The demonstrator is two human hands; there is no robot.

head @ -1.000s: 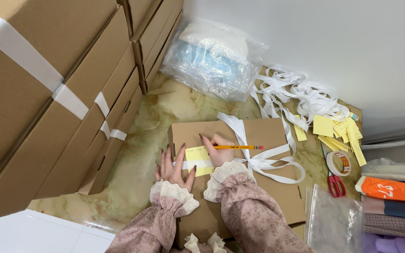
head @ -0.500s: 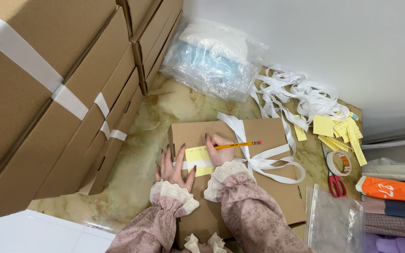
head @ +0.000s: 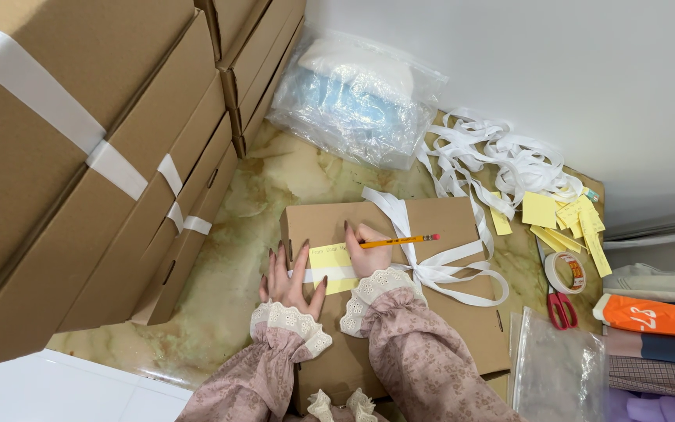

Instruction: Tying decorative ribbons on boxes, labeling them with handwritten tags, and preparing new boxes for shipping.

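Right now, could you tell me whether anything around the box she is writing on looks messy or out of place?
Only the white ribbon offcuts tangled against the wall, with yellow paper slips scattered beside them. The box looks neatly tied.

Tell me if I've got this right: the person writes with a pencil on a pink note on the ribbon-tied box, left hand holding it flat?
Not quite: the note is yellow, not pink. The head view shows the right hand holding the pencil over it on the ribbon-tied box, the left hand pressing flat beside it.
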